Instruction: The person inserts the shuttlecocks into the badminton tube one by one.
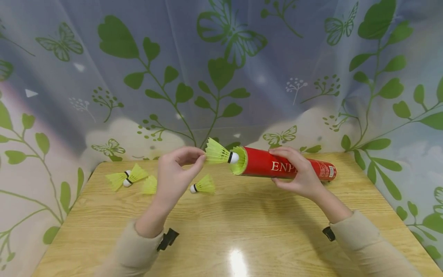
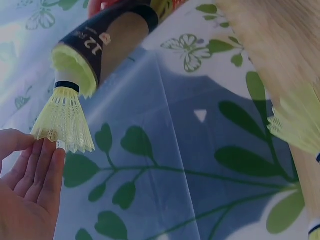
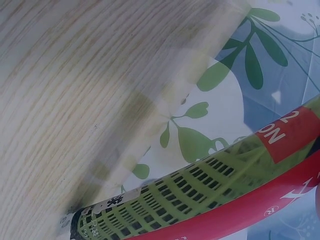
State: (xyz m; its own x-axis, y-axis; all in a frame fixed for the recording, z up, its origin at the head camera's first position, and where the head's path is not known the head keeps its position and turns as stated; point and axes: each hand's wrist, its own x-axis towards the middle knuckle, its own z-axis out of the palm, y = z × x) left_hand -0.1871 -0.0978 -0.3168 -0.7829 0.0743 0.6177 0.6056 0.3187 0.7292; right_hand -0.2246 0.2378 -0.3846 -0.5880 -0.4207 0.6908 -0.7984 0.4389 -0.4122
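A left hand (image 1: 176,169) pinches a yellow shuttlecock (image 1: 216,152) by its skirt edge, white cork foremost at the open mouth of a red tube (image 1: 259,163), which a right hand (image 1: 299,175) grips around its middle above a wooden table (image 1: 207,238). Four loose shuttlecocks (image 1: 206,184) lie to the left in the head view; the left wrist camera alone shows a "12" near the mouth, while the right wrist camera reveals latticed yellow-green skirts through the tube's see-through side
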